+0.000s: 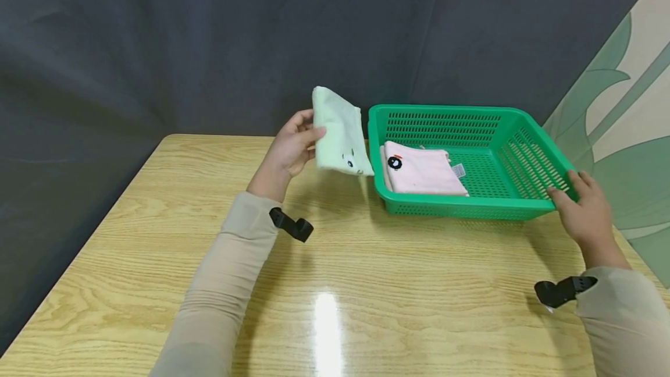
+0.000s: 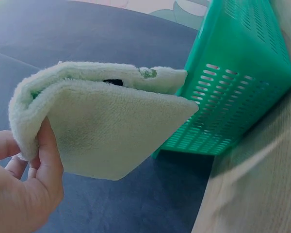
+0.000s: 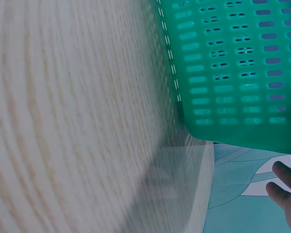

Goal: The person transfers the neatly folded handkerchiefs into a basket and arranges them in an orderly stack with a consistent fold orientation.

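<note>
My left hand (image 1: 290, 147) pinches a folded pale green towel (image 1: 337, 127) by its left edge, thumb in front and fingers behind. This towel (image 2: 116, 126) hangs in the air just left of the basket, its lower right corner close to the rim; a small embroidered face shows low on it. In the left wrist view its fold stands slightly apart. At the near right corner of the green plastic basket (image 1: 471, 203), my right hand (image 1: 586, 214) holds the rim. A folded pink towel (image 1: 424, 173) with a black round patch lies in the basket's left part.
The basket stands on a wooden table (image 1: 419, 284) near its back edge. Behind hangs a dark curtain (image 1: 262, 34), and a wall with a green leaf pattern (image 1: 628, 162) rises at the right. A white label (image 1: 458, 170) sticks out beside the pink towel.
</note>
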`<action>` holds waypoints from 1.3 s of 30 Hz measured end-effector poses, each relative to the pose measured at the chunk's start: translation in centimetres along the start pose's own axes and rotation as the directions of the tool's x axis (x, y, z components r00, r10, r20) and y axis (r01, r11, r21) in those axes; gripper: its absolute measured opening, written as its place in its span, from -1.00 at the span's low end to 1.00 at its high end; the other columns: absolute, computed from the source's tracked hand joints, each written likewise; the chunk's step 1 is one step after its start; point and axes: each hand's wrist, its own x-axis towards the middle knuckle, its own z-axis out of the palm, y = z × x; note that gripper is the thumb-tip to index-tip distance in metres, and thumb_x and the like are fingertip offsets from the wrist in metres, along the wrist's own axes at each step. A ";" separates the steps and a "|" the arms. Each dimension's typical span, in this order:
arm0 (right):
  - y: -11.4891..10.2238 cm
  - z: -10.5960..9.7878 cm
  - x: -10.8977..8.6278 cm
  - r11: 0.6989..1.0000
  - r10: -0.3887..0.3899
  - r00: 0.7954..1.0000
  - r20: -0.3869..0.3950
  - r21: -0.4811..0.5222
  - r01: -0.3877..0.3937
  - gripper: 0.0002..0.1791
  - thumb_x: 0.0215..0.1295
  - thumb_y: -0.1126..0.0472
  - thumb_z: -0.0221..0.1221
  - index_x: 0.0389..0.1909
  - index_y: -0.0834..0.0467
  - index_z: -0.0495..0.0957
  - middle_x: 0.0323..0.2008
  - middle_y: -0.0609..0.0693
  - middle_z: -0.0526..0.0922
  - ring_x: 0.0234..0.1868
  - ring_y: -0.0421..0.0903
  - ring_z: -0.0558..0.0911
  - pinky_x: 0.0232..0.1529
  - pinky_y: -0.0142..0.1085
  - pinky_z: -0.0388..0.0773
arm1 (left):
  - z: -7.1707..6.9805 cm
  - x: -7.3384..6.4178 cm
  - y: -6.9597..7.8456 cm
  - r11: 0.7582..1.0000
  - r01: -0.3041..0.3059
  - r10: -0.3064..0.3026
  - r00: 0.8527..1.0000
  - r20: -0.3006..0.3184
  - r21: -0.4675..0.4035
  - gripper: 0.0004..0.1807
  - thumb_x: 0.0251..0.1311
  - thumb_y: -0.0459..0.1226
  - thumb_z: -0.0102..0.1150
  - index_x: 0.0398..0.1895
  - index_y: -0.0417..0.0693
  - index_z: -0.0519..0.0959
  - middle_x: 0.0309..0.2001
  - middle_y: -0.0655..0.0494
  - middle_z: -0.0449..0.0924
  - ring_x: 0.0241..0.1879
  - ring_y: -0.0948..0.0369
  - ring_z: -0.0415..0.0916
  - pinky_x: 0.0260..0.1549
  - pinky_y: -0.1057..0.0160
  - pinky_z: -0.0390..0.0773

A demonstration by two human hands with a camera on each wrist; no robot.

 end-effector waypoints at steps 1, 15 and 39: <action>-0.1 0.0 0.0 1.000 0.000 1.000 0.001 -0.003 0.000 -0.34 0.30 0.05 -0.27 0.28 0.28 -0.26 0.27 0.29 -0.36 0.20 0.33 -0.33 0.02 0.26 -0.31 | 0.1 0.0 0.1 1.000 -0.003 0.003 1.000 0.001 0.000 -0.60 0.14 -0.46 -0.05 0.08 -0.15 0.24 -0.24 0.01 0.25 -0.33 0.16 0.33 -0.45 0.26 0.36; -0.2 0.0 0.0 1.000 0.009 1.000 -0.005 -0.022 -0.009 -0.35 0.31 0.06 -0.27 0.28 0.29 -0.25 0.27 0.29 -0.35 0.20 0.33 -0.32 0.02 0.26 -0.30 | 1.2 -0.6 0.7 0.997 -0.042 0.045 0.998 0.044 -0.067 -0.61 0.15 -0.49 -0.09 0.07 -0.19 0.23 -0.27 0.03 0.25 -0.37 0.18 0.33 -0.50 0.29 0.36; -0.3 -0.1 0.0 1.000 0.011 1.000 -0.007 -0.019 -0.011 -0.35 0.31 0.07 -0.26 0.28 0.28 -0.24 0.27 0.29 -0.34 0.21 0.32 -0.31 0.04 0.24 -0.29 | 3.2 -0.7 0.3 0.986 -0.058 0.070 0.995 0.071 -0.157 -0.63 0.14 -0.51 -0.09 0.04 -0.19 0.26 -0.29 0.03 0.27 -0.40 0.20 0.34 -0.53 0.31 0.39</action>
